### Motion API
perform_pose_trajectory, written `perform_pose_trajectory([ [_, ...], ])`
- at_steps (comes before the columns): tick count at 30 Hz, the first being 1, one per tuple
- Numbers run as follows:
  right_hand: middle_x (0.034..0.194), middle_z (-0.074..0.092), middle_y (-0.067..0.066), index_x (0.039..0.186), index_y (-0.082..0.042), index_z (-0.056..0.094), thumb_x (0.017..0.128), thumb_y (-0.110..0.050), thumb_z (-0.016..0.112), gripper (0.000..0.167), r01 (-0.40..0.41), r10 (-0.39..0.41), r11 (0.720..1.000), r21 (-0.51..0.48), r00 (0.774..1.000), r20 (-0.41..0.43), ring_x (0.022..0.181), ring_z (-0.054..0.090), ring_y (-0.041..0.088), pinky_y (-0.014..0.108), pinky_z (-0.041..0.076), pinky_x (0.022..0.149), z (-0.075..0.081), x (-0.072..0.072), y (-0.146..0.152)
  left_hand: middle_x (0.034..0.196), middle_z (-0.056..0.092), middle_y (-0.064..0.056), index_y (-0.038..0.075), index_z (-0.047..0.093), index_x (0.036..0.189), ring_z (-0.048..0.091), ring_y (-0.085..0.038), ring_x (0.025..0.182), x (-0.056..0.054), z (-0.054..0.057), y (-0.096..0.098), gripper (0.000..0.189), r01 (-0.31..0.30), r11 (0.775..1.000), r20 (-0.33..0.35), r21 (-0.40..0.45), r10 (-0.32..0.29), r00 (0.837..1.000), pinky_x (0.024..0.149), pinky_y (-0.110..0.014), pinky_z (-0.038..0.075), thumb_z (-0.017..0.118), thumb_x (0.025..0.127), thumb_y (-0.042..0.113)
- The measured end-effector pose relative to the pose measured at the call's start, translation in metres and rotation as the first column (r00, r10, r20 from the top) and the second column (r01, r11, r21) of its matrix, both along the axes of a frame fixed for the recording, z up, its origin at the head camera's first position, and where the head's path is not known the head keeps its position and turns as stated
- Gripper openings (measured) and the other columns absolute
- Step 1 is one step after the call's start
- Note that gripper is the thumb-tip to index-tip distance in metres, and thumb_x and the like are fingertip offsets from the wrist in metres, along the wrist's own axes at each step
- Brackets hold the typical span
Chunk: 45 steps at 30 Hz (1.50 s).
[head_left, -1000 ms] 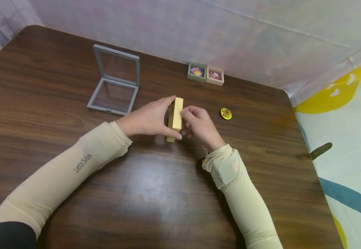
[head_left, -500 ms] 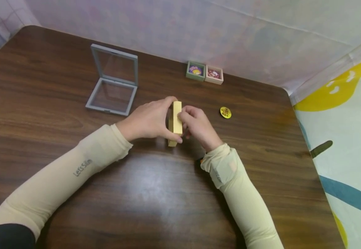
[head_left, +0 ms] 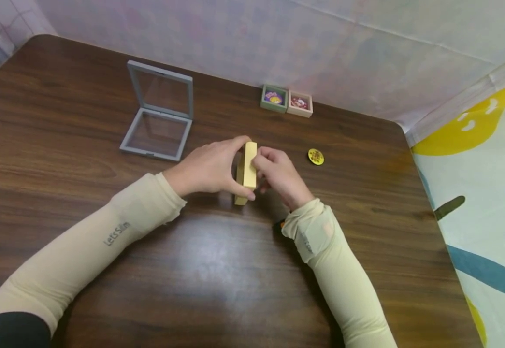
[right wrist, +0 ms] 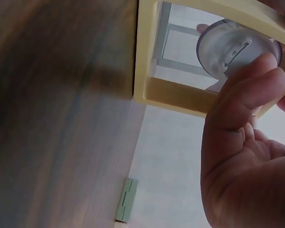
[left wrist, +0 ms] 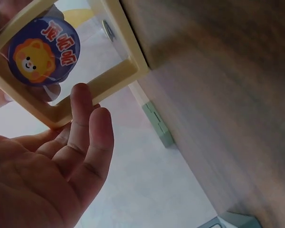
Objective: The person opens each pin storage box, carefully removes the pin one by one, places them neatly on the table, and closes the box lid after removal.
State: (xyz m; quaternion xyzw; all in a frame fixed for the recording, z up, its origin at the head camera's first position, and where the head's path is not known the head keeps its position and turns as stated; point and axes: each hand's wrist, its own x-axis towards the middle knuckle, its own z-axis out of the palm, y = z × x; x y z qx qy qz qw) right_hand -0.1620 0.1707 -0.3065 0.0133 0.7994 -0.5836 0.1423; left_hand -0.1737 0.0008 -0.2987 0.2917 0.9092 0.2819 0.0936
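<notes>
My left hand (head_left: 210,166) grips a pale yellow square display frame (head_left: 250,165), held on edge with the thumb at the near side. Inside the frame, a round purple pin badge (left wrist: 44,51) with a lion face shows in the left wrist view. Its grey back and pin (right wrist: 240,50) face the right wrist camera. My right hand (head_left: 278,176) is at the frame's right side, fingers curled, with fingertips over the back of the badge. Part of that pinch is hidden by the frame. A yellow round badge (head_left: 315,157) lies on the table to the right.
A grey hinged frame (head_left: 182,140) stands unfolded at the left. By the curtain, a green box (head_left: 274,99) and a pink box (head_left: 300,104) sit side by side, each with a badge in it. Something dark and orange (head_left: 282,225) is partly hidden under the right cuff.
Over the first half second the yellow frame shifts slightly towards me with the left hand. Since then both hands have stayed nearly still, the frame tilting or shifting only a little.
</notes>
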Motion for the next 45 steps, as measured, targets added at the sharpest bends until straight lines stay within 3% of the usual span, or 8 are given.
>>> perform_pose_trajectory([
  [21, 0.058, 0.046, -0.006, 0.069, -0.013, 0.048, 0.080, -0.008, 0.048, 0.012, 0.083, -0.075, 0.990, -0.114, 0.995, 0.071, 0.053, 0.045, 0.010, 0.021, 0.039, 0.046, -0.0020, 0.0002, 0.0035, 0.129, 0.055, -0.002, 0.021, 0.037, 0.137, 0.058, -0.022, 0.109, 0.0013, -0.0005, 0.0064, 0.099, -0.015, 1.000, 0.034, 0.007, 0.015, 0.999, 0.088, -0.040, 0.050, 0.084, 0.058, 0.057],
  [35, 0.060, 0.050, -0.004, 0.067, -0.011, 0.047, 0.080, -0.002, 0.043, 0.016, 0.107, -0.073, 0.937, -0.333, 0.991, 0.113, 0.053, 0.051, 0.009, 0.023, 0.048, 0.048, -0.0071, -0.0008, -0.0018, 0.122, 0.059, 0.002, 0.024, 0.041, 0.130, 0.060, -0.021, 0.101, -0.0025, 0.0035, 0.0043, 0.091, 0.012, 1.000, -0.005, -0.017, -0.012, 1.000, 0.081, -0.041, 0.051, 0.083, 0.057, 0.059],
  [45, 0.060, 0.048, -0.004, 0.067, -0.009, 0.046, 0.077, -0.001, 0.043, 0.013, 0.107, -0.082, 0.948, -0.300, 0.992, 0.095, 0.052, 0.056, 0.009, 0.025, 0.052, 0.047, -0.0077, -0.0002, -0.0024, 0.127, 0.058, 0.000, 0.021, 0.038, 0.137, 0.060, -0.023, 0.105, 0.0004, 0.0025, 0.0042, 0.098, -0.004, 1.000, -0.002, -0.022, 0.003, 1.000, 0.084, -0.042, 0.051, 0.083, 0.058, 0.058],
])
